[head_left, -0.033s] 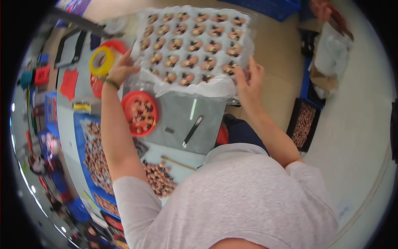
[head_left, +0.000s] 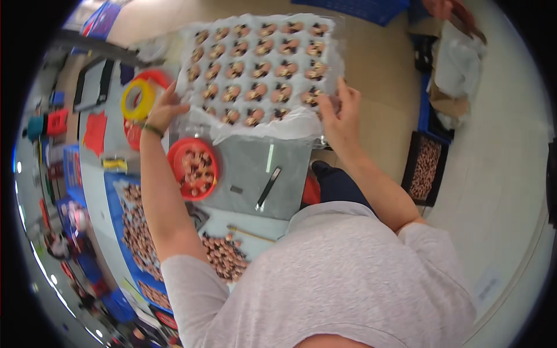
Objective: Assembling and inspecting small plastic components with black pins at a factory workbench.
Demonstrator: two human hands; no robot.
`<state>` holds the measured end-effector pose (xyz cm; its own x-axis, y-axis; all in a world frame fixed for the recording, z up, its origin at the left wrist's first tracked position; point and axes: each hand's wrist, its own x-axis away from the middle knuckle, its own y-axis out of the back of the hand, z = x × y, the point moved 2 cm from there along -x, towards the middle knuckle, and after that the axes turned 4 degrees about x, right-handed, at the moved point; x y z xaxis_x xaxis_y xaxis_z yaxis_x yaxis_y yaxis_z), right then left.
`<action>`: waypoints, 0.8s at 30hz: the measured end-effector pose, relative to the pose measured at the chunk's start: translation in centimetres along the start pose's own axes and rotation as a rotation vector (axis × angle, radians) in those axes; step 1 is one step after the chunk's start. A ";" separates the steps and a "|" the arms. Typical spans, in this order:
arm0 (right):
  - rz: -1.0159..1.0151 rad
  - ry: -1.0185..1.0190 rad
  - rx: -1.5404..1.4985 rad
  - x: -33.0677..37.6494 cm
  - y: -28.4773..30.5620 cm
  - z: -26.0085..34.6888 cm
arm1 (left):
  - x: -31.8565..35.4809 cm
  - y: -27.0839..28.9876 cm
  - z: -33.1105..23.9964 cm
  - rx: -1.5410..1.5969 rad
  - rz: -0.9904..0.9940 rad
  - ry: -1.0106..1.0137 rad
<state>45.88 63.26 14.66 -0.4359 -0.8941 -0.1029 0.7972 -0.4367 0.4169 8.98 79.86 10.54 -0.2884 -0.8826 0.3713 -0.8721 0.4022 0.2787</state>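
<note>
A clear plastic tray [head_left: 339,52] with a white, soft-looking liner [head_left: 232,132] is held up above the far end of the table. Rows of small pink pieces [head_left: 256,91] with black and gold parts sit in its pockets. My left hand [head_left: 166,109] grips the tray's near left corner, its fingertips partly hidden. At the near right corner, my right hand [head_left: 341,119] holds the edge, thumb on top. Below the tray, a round red bowl [head_left: 213,158] contains more of the pink and black pieces. A black-handled knife [head_left: 269,187] lies on the grey mat [head_left: 243,156].
Yellow tape [head_left: 138,100] lies left of my hand. A blue bin [head_left: 116,197] full of small pieces stands beyond my left forearm. Loose pieces [head_left: 223,255] are piled near my body. On the floor at right is a black crate [head_left: 412,168]; another person's hand [head_left: 438,8] shows at top right.
The tray and both hands sit slightly further left and lower in the picture. The table items have shifted a little too, so the view itself has moved. Both hands keep their hold.
</note>
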 end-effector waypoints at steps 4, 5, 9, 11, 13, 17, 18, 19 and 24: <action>-0.055 -0.027 -0.093 0.3 -0.3 -3.1 | 0.8 -2.2 -1.9 0.247 0.067 0.037; -0.042 -0.016 -0.083 0.7 0.0 -2.6 | 0.7 -1.9 -2.0 0.271 0.101 0.024; -0.067 0.044 -0.090 1.1 -0.1 -3.3 | 1.2 -2.5 -3.6 0.222 0.147 -0.031; -0.061 0.004 -0.177 1.2 -0.1 -3.9 | 1.1 -2.3 -3.6 0.271 0.136 -0.020; 0.004 -0.046 -0.250 1.3 -0.3 -3.5 | 1.2 -1.7 -3.3 0.293 0.151 -0.008; 0.012 -0.185 -0.379 0.9 -0.7 -4.1 | 0.6 -1.8 -3.6 0.301 0.143 0.028; -0.035 -0.098 -0.219 0.9 -0.7 -4.3 | 0.6 -1.8 -3.9 0.311 0.143 0.034; -0.082 -0.010 -0.059 0.9 -0.6 -4.4 | 0.6 -1.8 -3.9 0.311 0.128 0.032; 0.013 -0.140 -0.203 -1.6 -0.3 -4.2 | 0.8 -1.4 -3.2 0.233 0.133 -0.024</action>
<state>48.09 64.43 10.85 -0.4674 -0.8834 0.0331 0.8646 -0.4490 0.2258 11.25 79.33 13.27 -0.4136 -0.8322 0.3692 -0.8925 0.4507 0.0160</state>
